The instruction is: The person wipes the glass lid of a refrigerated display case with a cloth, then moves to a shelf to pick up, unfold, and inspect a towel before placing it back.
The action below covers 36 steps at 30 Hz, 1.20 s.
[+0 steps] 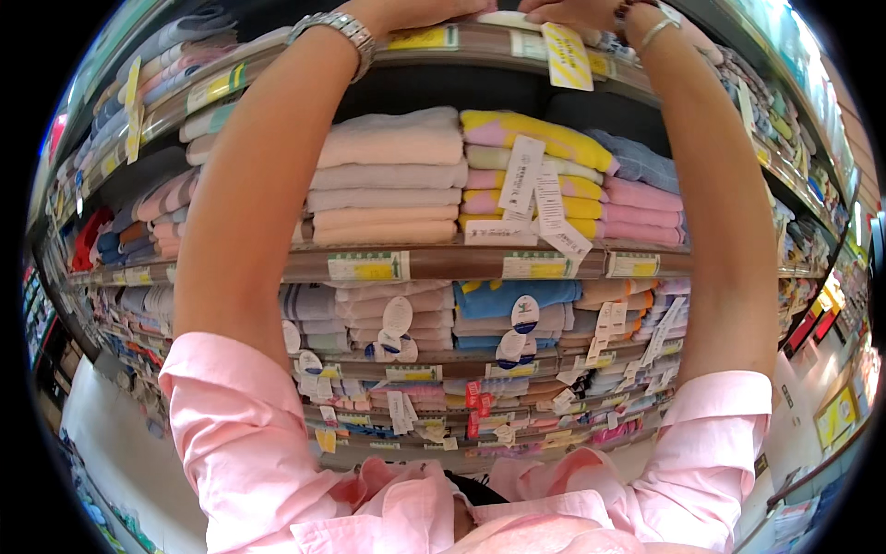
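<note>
Both arms reach up to a high shelf (484,43), and the picture's top edge cuts off part of each hand. My left hand (422,12), below a metal wristwatch, lies flat over the shelf's front edge. My right hand (578,12), with a beaded bracelet and a light bangle at the wrist, is at the same shelf a little to the right. Between the two hands shows a pale folded cloth (512,19), probably a towel. A yellow-and-white striped tag (567,57) hangs just under my right hand. Whether the fingers grip the cloth is hidden.
On the shelf below sit folded peach and grey towels (387,173), yellow-and-pink towels (533,131) with white paper tags (524,173), and pink towels (640,201). Lower shelves hold blue towels (512,299) and more textiles. A price-label rail (457,264) edges the shelf.
</note>
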Each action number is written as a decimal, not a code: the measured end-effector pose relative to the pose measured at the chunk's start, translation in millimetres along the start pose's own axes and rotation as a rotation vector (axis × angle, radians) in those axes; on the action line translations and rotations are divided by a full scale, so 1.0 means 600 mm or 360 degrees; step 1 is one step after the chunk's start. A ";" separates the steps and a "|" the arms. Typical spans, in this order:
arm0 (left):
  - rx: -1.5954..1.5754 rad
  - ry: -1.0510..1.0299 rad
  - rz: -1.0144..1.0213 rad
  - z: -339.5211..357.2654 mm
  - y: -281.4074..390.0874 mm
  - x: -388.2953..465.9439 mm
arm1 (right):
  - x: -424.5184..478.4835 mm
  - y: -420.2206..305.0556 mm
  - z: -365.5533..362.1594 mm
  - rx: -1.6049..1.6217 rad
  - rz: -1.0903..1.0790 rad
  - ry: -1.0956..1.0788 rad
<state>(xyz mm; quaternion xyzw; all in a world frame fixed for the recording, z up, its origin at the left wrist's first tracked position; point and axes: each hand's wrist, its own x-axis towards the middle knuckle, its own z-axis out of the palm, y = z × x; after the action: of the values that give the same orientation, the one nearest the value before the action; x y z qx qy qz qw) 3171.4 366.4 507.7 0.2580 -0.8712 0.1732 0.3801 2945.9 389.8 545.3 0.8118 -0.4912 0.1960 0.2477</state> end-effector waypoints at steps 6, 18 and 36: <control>0.0063 0.0115 -0.0027 0.001 0.008 0.010 | 0.020 0.011 -0.003 -0.0043 -0.0118 -0.0021; 0.0110 -0.0208 -0.0192 0.017 -0.028 0.014 | 0.039 0.094 0.046 -0.0560 -0.0601 0.0205; 0.0489 -0.0321 -0.0213 0.019 0.059 0.053 | -0.007 0.076 0.008 -0.0264 0.0181 0.0021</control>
<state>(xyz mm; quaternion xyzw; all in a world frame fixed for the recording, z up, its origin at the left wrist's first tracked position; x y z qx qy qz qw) 3125.8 379.0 520.4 0.3863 -0.8490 0.2520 0.2577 2903.4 371.9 548.9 0.7579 -0.5495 0.1736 0.3057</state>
